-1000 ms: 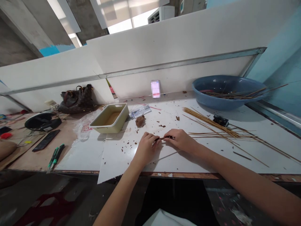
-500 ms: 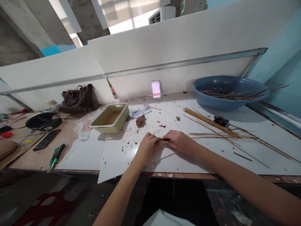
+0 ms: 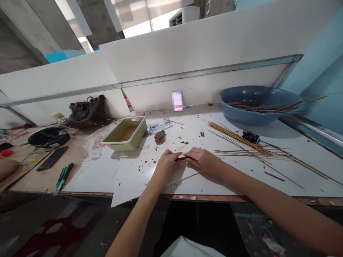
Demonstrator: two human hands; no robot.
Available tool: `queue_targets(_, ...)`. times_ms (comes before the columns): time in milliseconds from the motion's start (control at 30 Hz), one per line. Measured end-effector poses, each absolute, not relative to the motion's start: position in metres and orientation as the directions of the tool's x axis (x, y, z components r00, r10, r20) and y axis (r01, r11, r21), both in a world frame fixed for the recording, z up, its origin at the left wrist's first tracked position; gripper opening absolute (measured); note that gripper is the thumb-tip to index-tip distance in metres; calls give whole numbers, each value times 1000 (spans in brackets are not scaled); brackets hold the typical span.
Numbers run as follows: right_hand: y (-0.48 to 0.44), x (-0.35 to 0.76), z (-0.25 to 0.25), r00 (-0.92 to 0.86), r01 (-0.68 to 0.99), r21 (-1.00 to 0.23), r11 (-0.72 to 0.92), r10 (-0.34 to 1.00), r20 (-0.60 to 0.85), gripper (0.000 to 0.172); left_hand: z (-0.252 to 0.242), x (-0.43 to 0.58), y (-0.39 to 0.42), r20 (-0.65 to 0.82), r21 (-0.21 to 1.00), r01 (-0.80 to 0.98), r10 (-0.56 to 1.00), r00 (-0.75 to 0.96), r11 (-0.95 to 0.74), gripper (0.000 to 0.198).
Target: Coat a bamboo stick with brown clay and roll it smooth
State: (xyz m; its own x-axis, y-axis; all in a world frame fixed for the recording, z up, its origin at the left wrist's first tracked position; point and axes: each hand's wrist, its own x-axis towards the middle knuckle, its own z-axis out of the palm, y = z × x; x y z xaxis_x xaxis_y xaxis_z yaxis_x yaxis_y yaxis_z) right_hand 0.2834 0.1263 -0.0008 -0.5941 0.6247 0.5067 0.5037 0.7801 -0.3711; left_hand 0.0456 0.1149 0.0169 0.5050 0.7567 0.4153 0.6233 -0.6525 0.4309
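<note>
My left hand (image 3: 166, 167) and my right hand (image 3: 200, 159) are close together over the white board, fingertips nearly meeting. Between them runs a thin dark brown strip (image 3: 182, 158), its ends hidden under the fingers of both hands. It looks like the same stuff as the brown clay-like lump (image 3: 160, 137) lying just beyond my left hand. A thin pale stick (image 3: 193, 175) lies on the board below my right hand. Brown crumbs (image 3: 184, 142) are scattered around. To the right, a bundle of thin yellowish sticks (image 3: 238, 137) fans out on the board.
A pale green tub (image 3: 124, 144) of brownish liquid stands at left, a blue basin (image 3: 259, 117) with sticks at back right. A black object (image 3: 250, 136) sits by the sticks. Further left are green-handled cutters (image 3: 63, 177), a phone (image 3: 52, 158) and a handbag (image 3: 88, 112).
My fingertips have drawn slightly apart, so more of the dark brown strip shows between them. My left hand has moved a little left. The other things keep their places.
</note>
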Motion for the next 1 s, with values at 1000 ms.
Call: queue_targets(1000,112,273,5,-574,525,-312,792,600,557,23,20,43,116,424,362,618,713,557,-698,18)
